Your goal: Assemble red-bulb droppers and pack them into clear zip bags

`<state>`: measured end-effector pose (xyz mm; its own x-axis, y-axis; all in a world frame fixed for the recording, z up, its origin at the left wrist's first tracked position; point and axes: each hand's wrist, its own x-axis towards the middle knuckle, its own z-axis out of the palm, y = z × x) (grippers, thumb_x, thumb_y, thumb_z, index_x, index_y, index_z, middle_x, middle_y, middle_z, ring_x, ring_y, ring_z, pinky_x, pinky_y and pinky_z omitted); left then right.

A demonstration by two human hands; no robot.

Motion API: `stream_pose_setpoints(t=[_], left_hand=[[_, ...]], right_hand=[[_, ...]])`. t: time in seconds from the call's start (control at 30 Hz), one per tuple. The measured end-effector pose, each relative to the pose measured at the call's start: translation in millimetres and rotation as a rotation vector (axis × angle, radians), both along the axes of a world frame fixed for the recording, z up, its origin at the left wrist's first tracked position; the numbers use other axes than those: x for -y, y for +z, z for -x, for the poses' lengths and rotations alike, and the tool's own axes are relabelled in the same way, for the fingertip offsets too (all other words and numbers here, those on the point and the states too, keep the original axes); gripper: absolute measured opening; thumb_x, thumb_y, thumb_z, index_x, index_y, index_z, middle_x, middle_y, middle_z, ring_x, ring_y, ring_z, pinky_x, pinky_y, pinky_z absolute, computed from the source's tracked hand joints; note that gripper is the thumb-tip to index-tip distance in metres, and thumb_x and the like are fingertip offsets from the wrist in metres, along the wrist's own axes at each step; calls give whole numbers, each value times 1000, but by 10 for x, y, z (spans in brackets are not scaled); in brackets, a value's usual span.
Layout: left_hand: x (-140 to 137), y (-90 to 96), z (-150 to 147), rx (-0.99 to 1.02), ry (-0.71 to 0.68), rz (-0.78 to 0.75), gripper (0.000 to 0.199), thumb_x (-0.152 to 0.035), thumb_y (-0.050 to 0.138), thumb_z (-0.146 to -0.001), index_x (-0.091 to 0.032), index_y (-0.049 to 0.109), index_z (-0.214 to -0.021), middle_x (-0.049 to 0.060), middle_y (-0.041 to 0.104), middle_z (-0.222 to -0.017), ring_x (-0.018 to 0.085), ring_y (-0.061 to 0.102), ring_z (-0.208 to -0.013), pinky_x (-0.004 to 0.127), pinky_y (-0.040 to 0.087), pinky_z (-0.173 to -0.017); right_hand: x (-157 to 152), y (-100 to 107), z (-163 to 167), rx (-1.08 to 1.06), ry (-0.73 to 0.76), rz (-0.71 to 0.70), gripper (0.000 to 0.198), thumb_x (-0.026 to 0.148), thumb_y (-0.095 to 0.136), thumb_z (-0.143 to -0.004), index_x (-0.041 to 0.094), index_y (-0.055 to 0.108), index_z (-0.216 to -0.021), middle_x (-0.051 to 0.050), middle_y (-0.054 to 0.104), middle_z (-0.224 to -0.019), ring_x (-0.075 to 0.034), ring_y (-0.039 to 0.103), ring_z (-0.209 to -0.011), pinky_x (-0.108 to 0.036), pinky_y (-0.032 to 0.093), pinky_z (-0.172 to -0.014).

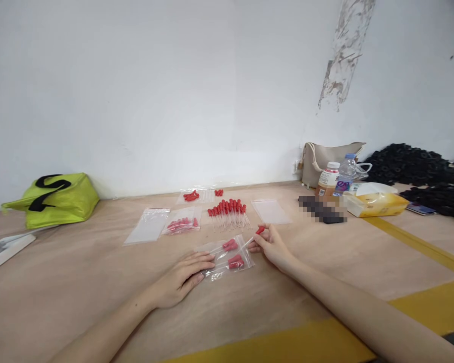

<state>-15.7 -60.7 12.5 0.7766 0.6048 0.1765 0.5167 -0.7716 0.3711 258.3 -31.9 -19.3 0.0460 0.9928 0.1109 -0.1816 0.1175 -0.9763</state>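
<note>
A clear zip bag point(214, 276) lies flat on the table, with glass droppers with red rubber bulbs point(235, 261) inside. Resting on the bag's left end is my left hand point(183, 277), palm down with fingers stretched out. At the bag's right edge, my right hand point(269, 246) pinches another dropper point(260, 230) by its red bulb. Its tube points down and left into the bag's opening. Just beyond, a row of loose droppers point(227, 206) lies side by side, bulbs facing away from me.
Beyond the hands lie a flat zip bag point(148, 226), filled bags point(181, 225), another flat bag point(271, 211) and loose red bulbs point(191, 196). At right stand drink bottles point(328, 179), a handbag point(313, 164), a tissue pack point(378, 201) and black piles point(408, 164). A yellow-green bag point(60, 199) sits left.
</note>
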Motion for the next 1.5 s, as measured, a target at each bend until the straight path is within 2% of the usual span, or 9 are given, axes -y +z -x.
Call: stream_pose_setpoints(t=[0.23,0.53,0.7,0.8,0.97,1.13,1.3,1.4,1.5], left_hand=[[-2,-20,17,-15,22,14,35,-24,34,-91,-30,45,-124,-1,36,-136,19,31,-125,39,26,-104],[-15,-30,16,5,2,16,35,-23,35,-90,-28,45,-124,0,38,-135,18,33,-124,36,28,-103],[-20,-12,11,-1,-21,15,36,-21,34,-90,-28,45,-124,0,39,-135,18,34,-123,37,25,-104],[-8,4,10,-1,-17,24,36,-20,33,-91,-29,46,-123,-1,39,-135,19,32,-125,39,25,-104],[4,-26,14,73,98,15,36,-21,36,-89,-29,45,-123,1,35,-136,22,31,-124,40,27,-102],[-103,-123,46,319,375,61,37,-33,51,-81,-23,48,-116,9,52,-114,22,53,-98,36,44,-83],[-75,44,35,628,584,700,52,-48,50,-80,-25,33,-123,-1,57,-66,14,58,-54,28,47,-54],[45,173,-55,783,417,1119,63,-41,54,-80,-33,18,-131,3,64,-84,16,64,-72,34,48,-73],[121,144,-184,976,417,1223,53,-31,60,-78,-25,36,-125,6,63,-98,17,63,-85,32,46,-81]], right_hand=[[-45,-68,-37,577,63,-208,20,32,68,-59,15,62,-68,0,57,-61,-12,53,-58,-26,43,-55],[-15,11,74,387,344,-142,27,40,58,-69,15,59,-81,-4,64,-78,-16,59,-71,-28,46,-65],[-121,9,-10,565,19,-153,32,43,55,-71,14,58,-84,-4,62,-78,-15,57,-72,-27,44,-67],[-191,11,-30,656,134,-32,35,46,63,-63,14,60,-77,-1,61,-67,-13,54,-62,-24,41,-57],[-150,133,84,500,328,164,26,34,68,-60,15,50,-57,6,48,-45,-6,43,-42,-18,33,-42],[-14,178,220,1,453,249,20,32,59,-72,17,57,-84,-2,64,-70,-13,60,-59,-25,47,-54],[109,170,328,-367,418,226,20,26,58,-75,15,55,-91,-7,67,-80,-18,64,-74,-34,49,-70],[226,200,406,-404,504,243,26,25,61,-73,14,54,-95,-9,66,-87,-19,64,-79,-36,48,-76],[342,194,491,-321,643,248,33,27,67,-67,14,54,-95,-7,65,-88,-17,64,-77,-35,48,-74]])
